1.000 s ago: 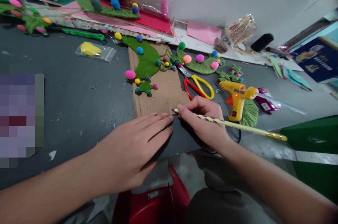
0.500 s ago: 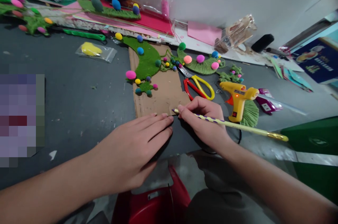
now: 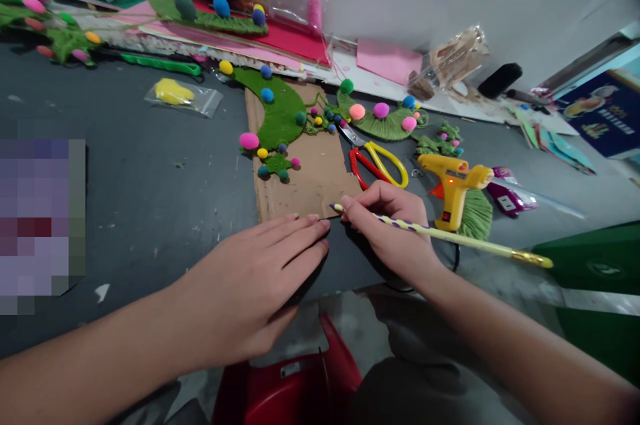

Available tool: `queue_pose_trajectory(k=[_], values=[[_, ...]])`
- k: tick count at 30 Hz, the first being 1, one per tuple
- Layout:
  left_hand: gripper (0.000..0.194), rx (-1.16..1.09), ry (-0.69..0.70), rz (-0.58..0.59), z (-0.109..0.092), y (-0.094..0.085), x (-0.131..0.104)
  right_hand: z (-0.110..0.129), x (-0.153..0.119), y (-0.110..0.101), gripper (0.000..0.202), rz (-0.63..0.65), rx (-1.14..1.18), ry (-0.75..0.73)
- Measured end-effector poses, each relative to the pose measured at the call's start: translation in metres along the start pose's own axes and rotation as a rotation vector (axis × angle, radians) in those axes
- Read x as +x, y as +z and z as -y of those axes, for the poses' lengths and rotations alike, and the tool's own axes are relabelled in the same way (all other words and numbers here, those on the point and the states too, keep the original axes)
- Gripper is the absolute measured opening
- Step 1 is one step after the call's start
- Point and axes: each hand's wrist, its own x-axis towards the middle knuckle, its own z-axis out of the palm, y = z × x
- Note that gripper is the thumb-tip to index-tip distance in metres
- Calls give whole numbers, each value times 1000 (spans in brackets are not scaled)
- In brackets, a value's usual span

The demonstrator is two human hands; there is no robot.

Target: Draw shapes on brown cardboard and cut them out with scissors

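Note:
My right hand (image 3: 393,225) is closed around a pale yellow pencil (image 3: 450,235) with purple spots. The pencil's tip touches or hovers just over the near edge of a piece of brown cardboard (image 3: 310,188); which of the two I cannot tell. Flat along that same edge lies my left hand (image 3: 270,265), fingers stretched out. On the cardboard's far part rests a green crescent moon (image 3: 280,111) dotted with coloured pompoms, and a small green star (image 3: 277,165) hangs by its lower tip. Scissors (image 3: 377,161) with red and yellow handles lie just beyond my right hand.
A yellow glue gun (image 3: 453,188) with a lit red light stands at the right, near a green yarn-wound piece (image 3: 475,215). Coloured paper (image 3: 300,41) and bagged supplies line the wall. A bagged yellow item (image 3: 175,91) lies left of the cardboard. Below is a red stool (image 3: 290,388).
My right hand and the pencil have shifted slightly to the right, with the tip a little farther along the cardboard's edge. My left hand stays in place.

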Motion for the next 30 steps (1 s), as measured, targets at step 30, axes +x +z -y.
queue_pose_trajectory(k=[30], values=[[50,34,6,-32,0,2,-1,-1,3,-4,32,19,101,13]])
